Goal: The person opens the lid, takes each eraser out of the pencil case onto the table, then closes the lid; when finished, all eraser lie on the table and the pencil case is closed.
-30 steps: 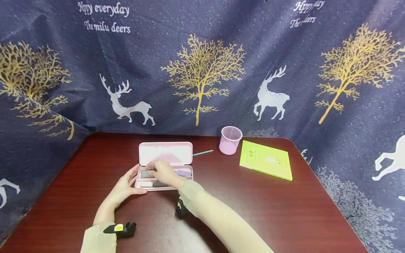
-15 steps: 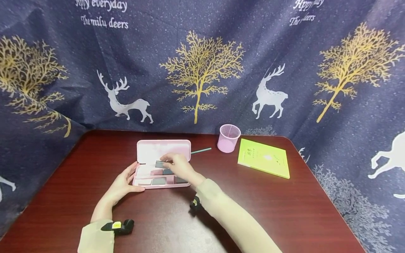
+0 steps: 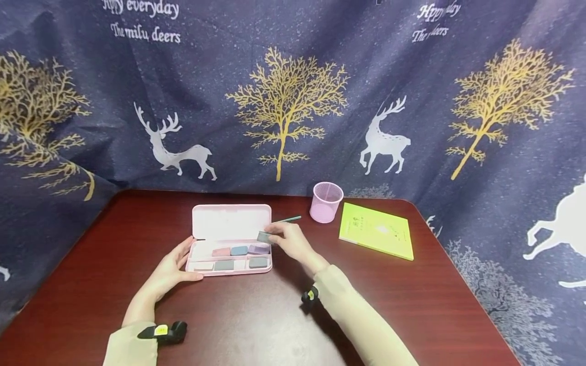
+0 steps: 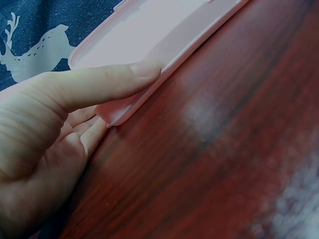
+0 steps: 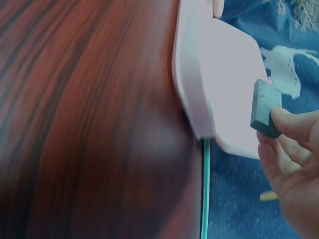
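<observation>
Tabletop (image 3: 247,325), dark reddish wood grain. We set our clock on the pink case (image 3: 229,273), 12 pointing away from us. Nearest are pale sleeves (image 3: 366,320) reaching in from 7 and 5 o'clock, with black wrist straps (image 3: 176,333) bearing yellow labels.

Left hand (image 3: 167,272) at 9: we see it gripping the end of the case, thumb over the near rim, fingers round the corner. Case lies open and flat. In its near compartment we note a whitish block (image 3: 203,266) and two grey pieces (image 3: 224,265); in the far one, left to right, a pink block (image 3: 222,252), a blue block (image 3: 239,250) and a purple block (image 3: 259,249).

Right hand (image 3: 295,243) at 3, pinching a slate block (image 3: 264,237) between thumb and fingers, raised over the case's right end.

Lid (image 3: 231,222) folded back at 12. Farther out, we log a yellow-green book (image 3: 377,234) between 2 and 3, a thin green stick (image 3: 293,218) and a pink mesh cup (image 3: 324,211) towards 2. Behind all, navy cloth (image 3: 247,152) with gold trees and white deer.
</observation>
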### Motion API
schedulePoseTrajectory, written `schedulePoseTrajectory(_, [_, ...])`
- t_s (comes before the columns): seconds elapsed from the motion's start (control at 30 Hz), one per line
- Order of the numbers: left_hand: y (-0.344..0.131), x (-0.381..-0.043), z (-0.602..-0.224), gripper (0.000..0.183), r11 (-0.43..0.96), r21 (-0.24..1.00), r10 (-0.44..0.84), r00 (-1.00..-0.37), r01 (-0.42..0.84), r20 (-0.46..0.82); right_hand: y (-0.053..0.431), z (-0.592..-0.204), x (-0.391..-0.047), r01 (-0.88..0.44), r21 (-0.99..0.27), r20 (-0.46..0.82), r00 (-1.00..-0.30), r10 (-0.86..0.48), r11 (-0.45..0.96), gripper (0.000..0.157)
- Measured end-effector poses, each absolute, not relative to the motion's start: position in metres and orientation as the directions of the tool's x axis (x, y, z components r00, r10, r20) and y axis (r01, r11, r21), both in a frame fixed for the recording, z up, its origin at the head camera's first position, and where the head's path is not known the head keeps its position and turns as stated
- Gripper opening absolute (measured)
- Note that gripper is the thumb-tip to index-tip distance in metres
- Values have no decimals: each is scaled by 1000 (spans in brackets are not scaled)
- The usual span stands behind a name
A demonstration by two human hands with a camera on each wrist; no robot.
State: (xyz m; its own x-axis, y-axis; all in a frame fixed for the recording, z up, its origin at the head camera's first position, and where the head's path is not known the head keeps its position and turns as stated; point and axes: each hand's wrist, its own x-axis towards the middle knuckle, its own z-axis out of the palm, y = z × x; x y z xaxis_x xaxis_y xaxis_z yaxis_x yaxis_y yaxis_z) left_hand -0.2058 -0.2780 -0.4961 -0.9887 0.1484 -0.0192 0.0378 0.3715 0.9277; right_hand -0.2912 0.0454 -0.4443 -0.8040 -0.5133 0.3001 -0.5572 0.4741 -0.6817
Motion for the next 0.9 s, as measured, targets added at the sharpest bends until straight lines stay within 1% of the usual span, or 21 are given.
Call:
schedulePoseTrajectory(0.1, [-279,-203,-497,113,387,922,144,-989,32,-25,55,-446,-292,-548,-681,285,-809,-514,485,20])
schedulePoseTrajectory(0.4, [-277,-205,-496,112,358,932,156,-988,51,-6,77,-456,-295,-519,-657,245,-833,-496,546,17])
schedulePoseTrajectory(0.67, [-277,-205,-496,113,338,940,159,-987,41,-14,88,-460,-297,-511,-621,186,-832,-522,594,15])
schedulePoseTrajectory(0.9, [-278,-206,-497,113,341,939,156,-988,40,-15,89,-462,-294,-509,-613,132,-820,-557,604,15])
